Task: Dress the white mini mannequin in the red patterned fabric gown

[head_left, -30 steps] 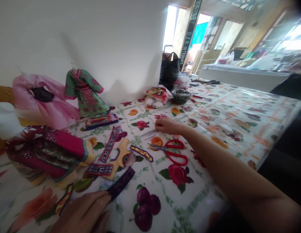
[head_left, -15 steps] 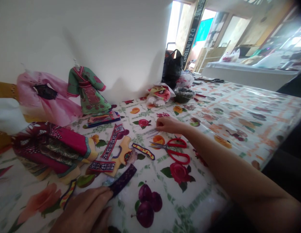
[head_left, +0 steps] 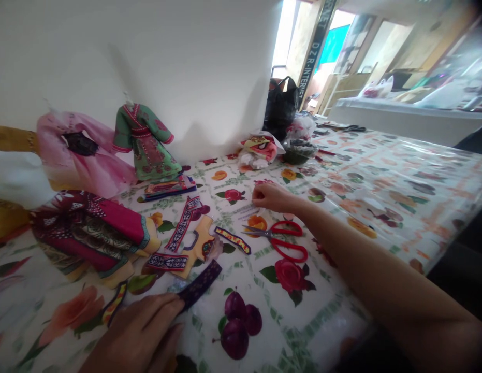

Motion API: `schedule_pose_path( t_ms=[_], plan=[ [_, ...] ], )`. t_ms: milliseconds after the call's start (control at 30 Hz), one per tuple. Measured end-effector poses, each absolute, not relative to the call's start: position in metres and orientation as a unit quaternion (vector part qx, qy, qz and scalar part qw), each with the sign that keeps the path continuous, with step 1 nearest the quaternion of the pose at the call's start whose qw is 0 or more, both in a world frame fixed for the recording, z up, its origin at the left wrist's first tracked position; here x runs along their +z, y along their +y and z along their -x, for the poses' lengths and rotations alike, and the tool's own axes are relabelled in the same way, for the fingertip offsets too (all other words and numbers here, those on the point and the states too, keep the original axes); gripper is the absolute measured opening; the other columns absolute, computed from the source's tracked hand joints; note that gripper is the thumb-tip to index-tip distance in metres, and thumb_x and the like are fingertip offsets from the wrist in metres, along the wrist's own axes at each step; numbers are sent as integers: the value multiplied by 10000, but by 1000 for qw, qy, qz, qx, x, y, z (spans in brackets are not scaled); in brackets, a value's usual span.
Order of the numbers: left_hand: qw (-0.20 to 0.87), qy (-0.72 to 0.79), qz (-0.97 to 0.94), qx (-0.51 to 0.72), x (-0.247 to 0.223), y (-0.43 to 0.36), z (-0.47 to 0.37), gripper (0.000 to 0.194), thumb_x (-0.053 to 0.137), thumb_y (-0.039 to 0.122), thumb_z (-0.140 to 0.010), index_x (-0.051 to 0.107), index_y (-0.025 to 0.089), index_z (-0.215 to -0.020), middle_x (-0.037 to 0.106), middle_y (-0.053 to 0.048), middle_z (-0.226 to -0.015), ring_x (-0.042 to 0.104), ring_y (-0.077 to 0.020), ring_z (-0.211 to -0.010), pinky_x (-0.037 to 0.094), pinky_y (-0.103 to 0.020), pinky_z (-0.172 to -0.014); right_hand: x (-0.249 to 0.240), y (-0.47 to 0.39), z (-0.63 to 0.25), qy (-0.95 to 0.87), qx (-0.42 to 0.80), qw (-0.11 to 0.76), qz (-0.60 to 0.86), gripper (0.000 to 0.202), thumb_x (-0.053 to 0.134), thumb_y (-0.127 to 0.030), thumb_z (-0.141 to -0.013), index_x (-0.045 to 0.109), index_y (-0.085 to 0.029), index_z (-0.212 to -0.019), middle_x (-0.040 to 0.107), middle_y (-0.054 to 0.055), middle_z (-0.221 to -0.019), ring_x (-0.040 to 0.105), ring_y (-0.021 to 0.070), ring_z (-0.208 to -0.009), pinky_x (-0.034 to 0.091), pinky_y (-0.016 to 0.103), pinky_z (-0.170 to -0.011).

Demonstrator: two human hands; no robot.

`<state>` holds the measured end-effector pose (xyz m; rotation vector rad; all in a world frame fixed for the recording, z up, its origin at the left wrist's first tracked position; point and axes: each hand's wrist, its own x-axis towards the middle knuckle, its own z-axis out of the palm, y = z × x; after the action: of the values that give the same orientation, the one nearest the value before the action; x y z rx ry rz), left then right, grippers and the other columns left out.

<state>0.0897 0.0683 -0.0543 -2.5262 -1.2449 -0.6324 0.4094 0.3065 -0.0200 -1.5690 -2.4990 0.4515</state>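
My left hand (head_left: 143, 331) lies at the bottom, its fingers together over the near end of a dark purple patterned strip (head_left: 202, 283). My right hand (head_left: 269, 198) rests closed on the flowered tablecloth, just beyond red-handled scissors (head_left: 279, 235); whatever its fingers may pinch is too small to make out. Left of the scissors lies a short yellow strip with dark edges (head_left: 233, 240). Beside that are a tan cut piece (head_left: 202, 238) and two red-edged patterned strips (head_left: 184, 223). Another yellow strip (head_left: 115, 304) lies near my left hand.
Small garments stand along the white wall: a green dress (head_left: 147, 142), a pink dress (head_left: 85, 150) and a maroon outfit (head_left: 97, 233). Folded fabric (head_left: 170, 187) lies by the green dress. Farther back are a cloth bundle (head_left: 260, 150), a bowl (head_left: 298, 152) and a black bag (head_left: 280, 106).
The view has shifted slightly, so the table's contents appear a little farther right. Both hands keep nearly the same places relative to the strips and scissors.
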Motion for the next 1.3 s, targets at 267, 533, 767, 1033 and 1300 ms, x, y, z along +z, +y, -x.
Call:
schedule_pose_path(
  t_ms=[267,533,767,1033,1300],
  plan=[
    [113,-431,868,-220,-52,68,-92,225,501,356,-943,661,244,-1055,753,-6,-940,706,-155,-797,541,-249,-715,-13,316,-427,-834,132,99,527,141,526,-269,-802,608,-174,-737,602,10,-712,512,142,-663,345,260,-601],
    [113,-441,865,-211,-57,66,-88,257,483,404,-959,664,253,-1062,752,-1,-951,705,-156,-808,548,-252,-726,-21,311,-416,-835,139,32,531,149,583,-309,-815,643,-178,-777,644,54,-792,547,175,-722,351,275,-609],
    [94,-444,862,-224,-52,67,-91,228,505,369,-938,673,255,-1043,754,-4,-940,705,-165,-796,550,-251,-723,-26,311,-412,-835,140,27,531,80,608,-229,-783,661,-172,-801,664,57,-819,567,182,-775,367,272,-658],
    [76,-462,862,-194,-57,62,-89,235,505,346,-940,658,256,-1094,746,-8,-1000,706,-177,-858,557,-281,-768,-25,310,-407,-833,163,91,522,78,584,-224,-745,644,-176,-734,625,15,-722,532,148,-684,354,259,-612],
    [22,-494,851,-178,-54,60,-95,232,517,303,-921,637,279,-1119,719,-22,-1045,690,-198,-917,569,-318,-789,-12,302,-399,-821,249,142,494,207,558,-357,-793,628,-169,-743,579,3,-679,490,131,-618,362,261,-567]
  ],
)
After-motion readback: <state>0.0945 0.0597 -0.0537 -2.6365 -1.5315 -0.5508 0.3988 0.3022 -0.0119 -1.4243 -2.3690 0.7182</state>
